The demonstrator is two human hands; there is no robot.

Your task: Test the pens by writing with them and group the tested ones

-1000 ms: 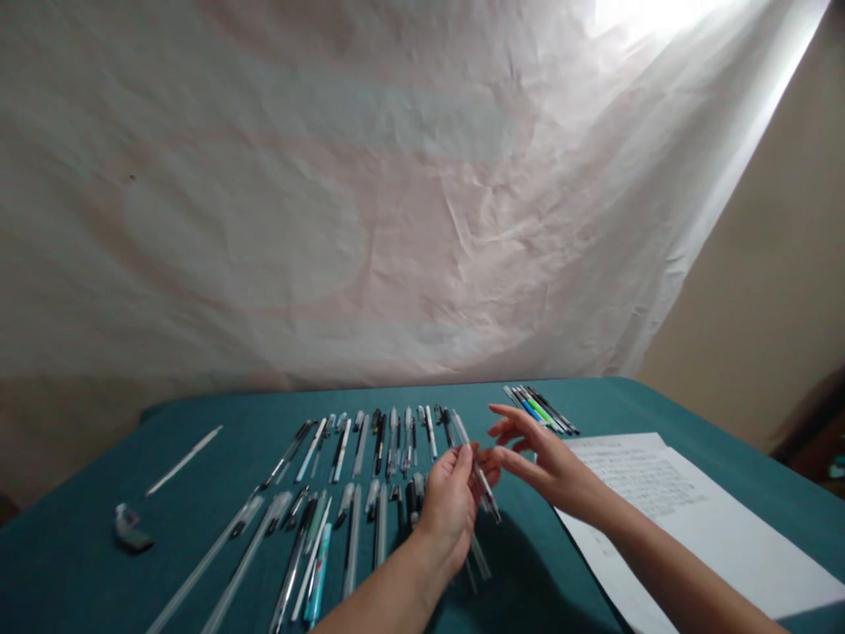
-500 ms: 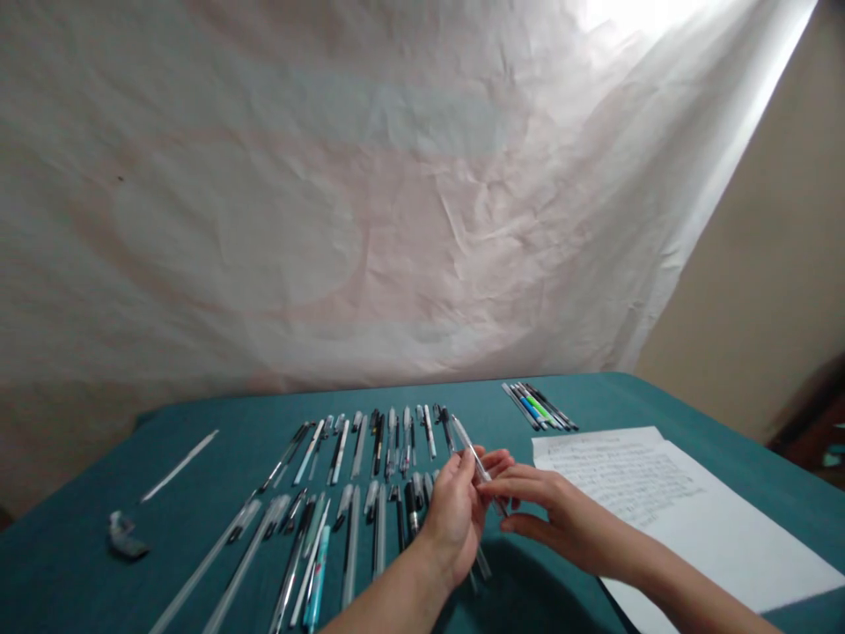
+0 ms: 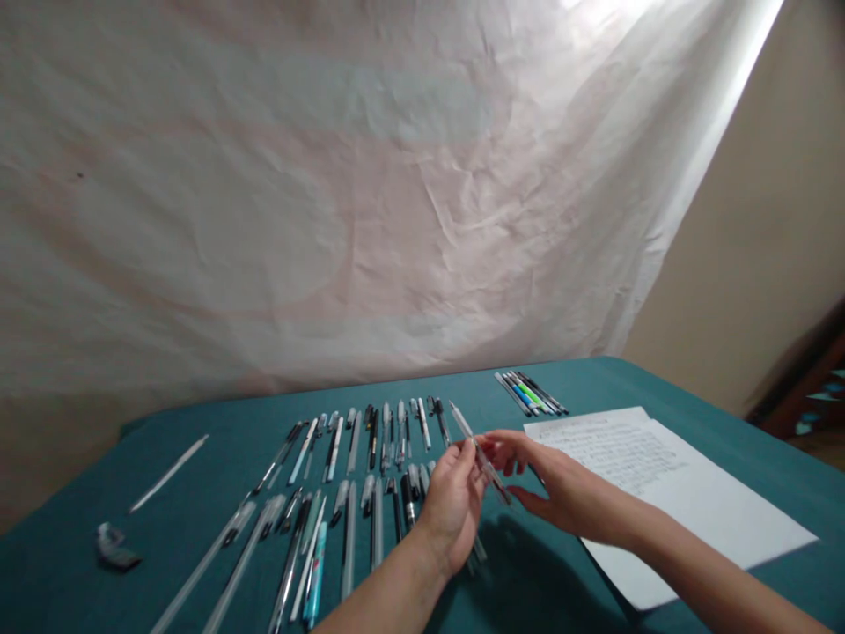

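Note:
A clear pen (image 3: 489, 467) stands at a slant in my left hand (image 3: 454, 504), pinched between thumb and fingers with its thin tip up and to the left. My right hand (image 3: 551, 482) is at the pen's right side, thumb and fingers spread apart. Its thumb is close to the pen's lower end; whether it touches, I cannot tell. Left of my hands lie two rows of pen parts, including clear barrels (image 3: 349, 539), caps and refills. One light blue pen (image 3: 315, 577) lies in the near row.
Handwritten paper sheets (image 3: 700, 502) lie on the right of the green cloth (image 3: 257, 407). A bunch of pens or refills (image 3: 532, 394) is at the back right. On the left are a white stick (image 3: 169, 474) and a small grey-black object (image 3: 115, 548). A pale sheet hangs behind.
My right hand's fingers have come away from the pen's lower part and spread. The pen stays in my left hand. The whole view has shifted slightly.

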